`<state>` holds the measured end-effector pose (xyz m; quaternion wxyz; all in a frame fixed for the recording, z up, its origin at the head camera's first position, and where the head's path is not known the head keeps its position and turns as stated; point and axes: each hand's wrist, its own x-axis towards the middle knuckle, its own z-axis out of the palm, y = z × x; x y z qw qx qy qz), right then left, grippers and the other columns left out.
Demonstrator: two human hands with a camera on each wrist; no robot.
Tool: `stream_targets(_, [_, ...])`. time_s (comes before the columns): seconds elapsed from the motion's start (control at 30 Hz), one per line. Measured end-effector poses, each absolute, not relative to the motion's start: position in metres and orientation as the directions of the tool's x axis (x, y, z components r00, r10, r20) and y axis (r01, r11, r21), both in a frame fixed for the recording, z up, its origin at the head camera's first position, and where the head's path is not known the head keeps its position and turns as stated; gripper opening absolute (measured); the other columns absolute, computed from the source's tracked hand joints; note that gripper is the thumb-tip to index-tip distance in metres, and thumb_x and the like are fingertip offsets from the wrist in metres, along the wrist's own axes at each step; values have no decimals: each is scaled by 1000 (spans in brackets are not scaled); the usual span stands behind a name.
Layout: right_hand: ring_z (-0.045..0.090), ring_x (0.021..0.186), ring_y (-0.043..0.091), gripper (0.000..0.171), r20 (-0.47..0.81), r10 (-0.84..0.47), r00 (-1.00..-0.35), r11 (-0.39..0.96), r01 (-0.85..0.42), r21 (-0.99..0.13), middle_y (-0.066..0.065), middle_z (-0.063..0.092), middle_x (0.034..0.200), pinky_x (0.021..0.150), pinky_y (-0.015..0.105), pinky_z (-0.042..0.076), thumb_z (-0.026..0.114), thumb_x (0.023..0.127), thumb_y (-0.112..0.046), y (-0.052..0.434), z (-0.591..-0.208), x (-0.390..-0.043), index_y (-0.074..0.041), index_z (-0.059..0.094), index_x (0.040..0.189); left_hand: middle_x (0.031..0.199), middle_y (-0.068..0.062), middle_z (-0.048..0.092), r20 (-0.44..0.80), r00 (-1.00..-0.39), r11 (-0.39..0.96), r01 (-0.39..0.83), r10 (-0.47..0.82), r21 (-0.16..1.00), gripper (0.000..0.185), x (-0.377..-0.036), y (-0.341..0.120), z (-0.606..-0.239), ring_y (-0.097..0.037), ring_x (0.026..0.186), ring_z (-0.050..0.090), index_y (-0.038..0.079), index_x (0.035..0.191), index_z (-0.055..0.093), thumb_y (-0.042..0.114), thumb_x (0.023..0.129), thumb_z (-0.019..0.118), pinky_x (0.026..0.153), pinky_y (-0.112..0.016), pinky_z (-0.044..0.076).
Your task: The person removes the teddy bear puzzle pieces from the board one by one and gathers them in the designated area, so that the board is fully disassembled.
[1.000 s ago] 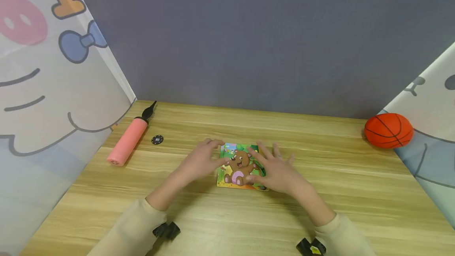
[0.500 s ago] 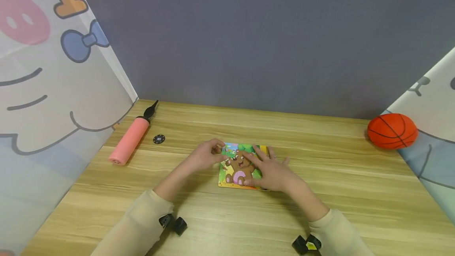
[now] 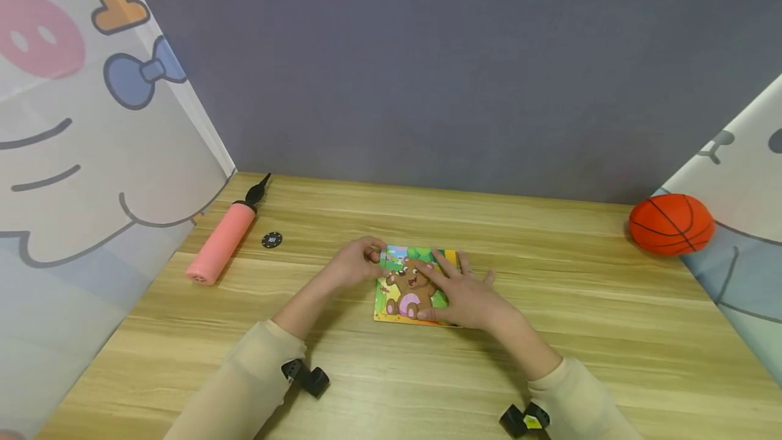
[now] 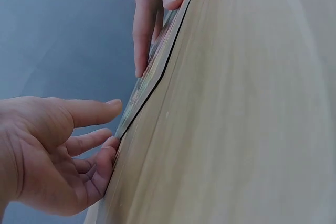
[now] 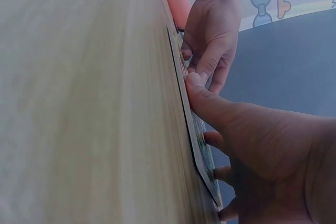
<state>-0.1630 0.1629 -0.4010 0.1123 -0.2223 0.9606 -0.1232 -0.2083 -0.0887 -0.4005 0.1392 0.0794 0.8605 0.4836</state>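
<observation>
bear picture board (image 3: pixel 408 299) | left hand (image 3: pixel 356 265): touching board's left edge, fingers half curled, thumb apart, gripping nothing | right hand (image 3: pixel 472 297): on board's right part, fingers spread, gripping nothing

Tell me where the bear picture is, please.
In the head view, the bear picture lies just below centre, the left hand at its left edge, the right hand on it.

High head view looks forward-down; low, close wrist views face inward, sharing the bear board (image 3: pixel 408 301).
</observation>
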Motion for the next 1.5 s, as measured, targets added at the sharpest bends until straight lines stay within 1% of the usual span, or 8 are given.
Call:
stream_targets(0.33, [3, 147, 54, 90, -176, -452, -874, 873, -394, -288, 6, 8, 169, 89, 92, 10, 63, 85, -72, 162, -401, -163, -42, 23, 160, 93, -5, 56, -184, -953, 518, -34, 242, 855, 47, -211, -84, -402, -19, 84, 52, 4, 125, 65, -3, 81, 80, 71, -28, 49])
stream_targets(0.63, [4, 147, 55, 89, -170, -453, -875, 870, -392, -299, 5, 8, 169, 88, 92, 10, 61, 84, -75, 161, -398, -162, -45, 23, 160, 91, -4, 55, -196, -956, 513, -57, 219, 856, 40, -212, -82, -401, -18, 82, 51, 4, 120, 66, 0, 83, 80, 68, -28, 46])
stream_targets(0.9, [4, 147, 55, 89, -176, -447, -877, 873, -384, -300, 5, 7, 169, 87, 93, 10, 60, 84, -76, 161, -398, -162, -45, 23, 160, 92, -5, 56, -196, -960, 493, -73, 203, 867, 37, -211, -82, -397, -19, 84, 51, 5, 118, 67, 0, 84, 80, 69, -28, 46])
stream_targets(1.03, [4, 147, 55, 90, -177, -445, -878, 874, -383, -299, 5, 7, 169, 87, 93, 10, 59, 84, -77, 161, -398, -163, -45, 23, 160, 96, -6, 57, -194, -960, 461, -82, 201, 884, 36, -211, -81, -398, -20, 88, 53, 4, 118, 66, -1, 85, 78, 73, -28, 49])
stream_targets(1.17, [3, 147, 55, 90, -180, -445, -878, 875, -383, -296, 4, 6, 170, 88, 92, 11, 59, 84, -77, 161, -399, -163, -45, 22, 160, 104, -6, 61, -172, -964, 446, -67, 201, 893, 35, -211, -81, -398, -23, 97, 57, 5, 118, 67, 0, 85, 77, 82, -32, 52])
stream_targets(1.27, [4, 147, 55, 90, -179, -445, -877, 875, -384, -293, 5, 6, 169, 88, 92, 11, 59, 85, -76, 161, -399, -164, -44, 23, 160, 106, -6, 65, -153, -967, 441, -49, 203, 896, 34, -211, -82, -398, -24, 101, 60, 5, 118, 67, 1, 85, 77, 87, -36, 53])
stream_targets(1.33, [5, 147, 55, 90, -181, -444, -878, 877, -384, -289, 5, 6, 169, 88, 92, 12, 58, 85, -76, 161, -399, -164, -43, 23, 160, 105, -6, 68, -153, -967, 432, -52, 202, 900, 33, -211, -82, -397, -25, 99, 62, 6, 117, 68, 1, 86, 77, 87, -37, 54])
stream_targets(1.5, [5, 147, 55, 89, -185, -441, -878, 881, -384, -276, 5, 7, 169, 89, 92, 13, 58, 85, -76, 161, -398, -163, -43, 23, 160, 100, -7, 69, -181, -964, 402, -89, 197, 911, 32, -212, -82, -397, -23, 92, 66, 7, 117, 67, 0, 87, 77, 81, -35, 56])
